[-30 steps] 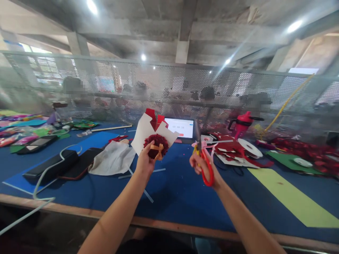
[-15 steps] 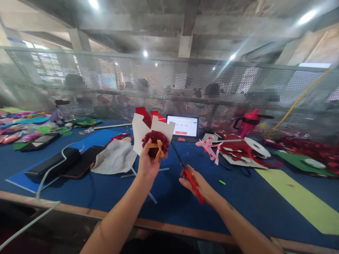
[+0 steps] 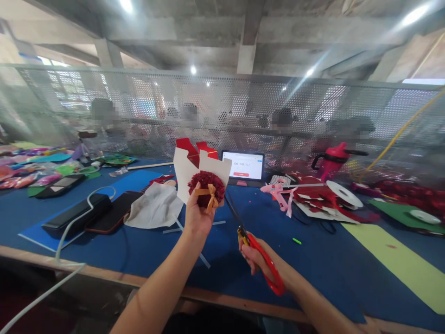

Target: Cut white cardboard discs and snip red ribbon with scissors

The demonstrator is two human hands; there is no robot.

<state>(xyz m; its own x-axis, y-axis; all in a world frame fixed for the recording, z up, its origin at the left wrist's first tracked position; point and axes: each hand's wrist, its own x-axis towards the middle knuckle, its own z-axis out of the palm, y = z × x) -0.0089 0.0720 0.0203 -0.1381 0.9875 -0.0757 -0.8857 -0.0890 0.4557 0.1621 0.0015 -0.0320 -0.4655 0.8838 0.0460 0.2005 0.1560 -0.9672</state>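
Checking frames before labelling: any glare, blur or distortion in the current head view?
Head view: a ceiling light throws a glare streak at upper right; head view: the mesh looks hazy, with pixelated patches behind it; head view: outer edges look soft and stretched; head view: scissors and bow are readable.

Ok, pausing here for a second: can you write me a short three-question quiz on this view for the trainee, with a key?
1. Multiple choice: what does the right hand hold?
A) a bottle
B) scissors
C) a phone
2. True or false: in this view, the pink glue gun lies to the right of the tablet.
3. Fill in the missing word: the dark red fluffy ball in the left hand has an orange-gold ____ on its front.

Key:
1. B
2. True
3. bow
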